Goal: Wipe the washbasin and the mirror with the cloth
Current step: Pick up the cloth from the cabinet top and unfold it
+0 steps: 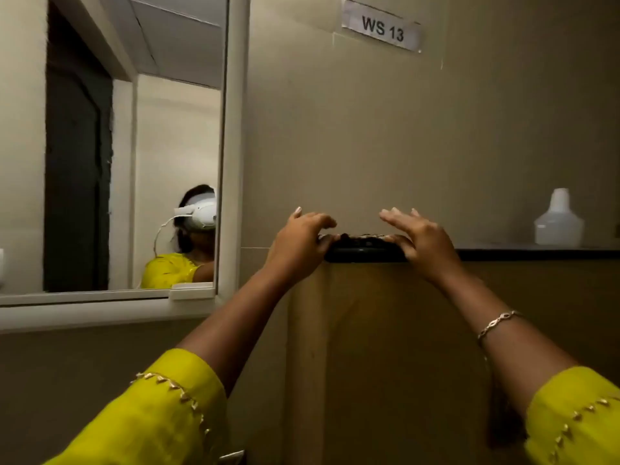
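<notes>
The mirror (141, 146) in its white frame fills the upper left; it reflects a person in a yellow top wearing a white headset. Both my arms reach up to a dark ledge (536, 254) on the beige wall. A dark, flat object with a patterned top (365, 245) lies on the ledge's left end; I cannot tell whether it is the cloth. My left hand (298, 239) is at its left end and my right hand (419, 238) at its right end. Both thumbs touch it and the fingers are spread above it. No washbasin is in view.
A white plastic bottle (558, 219) stands on the ledge to the right. A paper label reading "WS 13" (382, 26) is stuck high on the wall. A beige panel runs below the ledge. A bit of metal (231, 458) shows at the bottom edge.
</notes>
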### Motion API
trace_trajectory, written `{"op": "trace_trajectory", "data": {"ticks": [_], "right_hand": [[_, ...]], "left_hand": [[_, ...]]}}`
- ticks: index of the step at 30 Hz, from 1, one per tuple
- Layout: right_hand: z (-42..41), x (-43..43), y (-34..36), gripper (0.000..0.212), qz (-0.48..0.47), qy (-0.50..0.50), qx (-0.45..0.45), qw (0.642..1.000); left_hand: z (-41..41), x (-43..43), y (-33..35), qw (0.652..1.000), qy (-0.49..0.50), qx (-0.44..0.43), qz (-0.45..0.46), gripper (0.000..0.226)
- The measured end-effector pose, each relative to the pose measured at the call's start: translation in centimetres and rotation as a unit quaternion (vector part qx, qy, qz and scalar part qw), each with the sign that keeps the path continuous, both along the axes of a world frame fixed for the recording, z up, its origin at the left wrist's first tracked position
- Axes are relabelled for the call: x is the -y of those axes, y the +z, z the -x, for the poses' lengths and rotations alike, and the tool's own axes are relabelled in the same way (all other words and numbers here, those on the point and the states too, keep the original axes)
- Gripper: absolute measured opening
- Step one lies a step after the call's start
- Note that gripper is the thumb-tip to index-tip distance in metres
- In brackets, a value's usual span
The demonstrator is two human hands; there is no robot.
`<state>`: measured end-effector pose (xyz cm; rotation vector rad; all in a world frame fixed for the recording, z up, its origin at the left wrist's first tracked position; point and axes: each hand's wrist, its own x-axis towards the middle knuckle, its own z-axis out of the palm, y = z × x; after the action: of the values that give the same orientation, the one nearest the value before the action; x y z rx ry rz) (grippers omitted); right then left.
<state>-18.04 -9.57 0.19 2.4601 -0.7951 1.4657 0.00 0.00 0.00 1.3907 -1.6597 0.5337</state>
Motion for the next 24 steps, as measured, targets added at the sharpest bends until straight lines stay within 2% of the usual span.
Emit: {"op": "trace_trajectory", "data": {"ticks": [2,6,10,15,20,24], "right_hand": [[0.7,0.4,0.6,0.04,-0.083,0.008,-0.059,0.995],[1.1,1.4,2.0,0.029,-0.121,0.028,-0.118,0.985],[1.1,1.9,2.8,0.024,-0.124,0.046,-0.13,0.983],[0.9,2.3,2.8,0.023,-0.1,0.059,-0.131,0.985],[1.1,2.3,3.2,0.018,-0.137,0.115,-0.136,0.974],[0.1,3.0,3.5,0.014,-0.107,0.069,-0.079,0.989]], "left_hand": [[-0.2,0.7,0.6,0.999,-0.029,-0.016,-0.028,0.022],[-0.7,1.3,2.0,0.995,-0.034,0.031,-0.09,0.015],[-0.8,1.6,3.0,0.994,-0.014,0.064,-0.085,0.014],[-0.6,2.7,3.3,0.999,0.006,0.005,-0.041,0.013],[0.0,3.2,3.5,0.996,-0.015,-0.083,-0.003,0.011],[0.4,3.4,3.7,0.99,-0.041,-0.138,0.001,0.005]]}}
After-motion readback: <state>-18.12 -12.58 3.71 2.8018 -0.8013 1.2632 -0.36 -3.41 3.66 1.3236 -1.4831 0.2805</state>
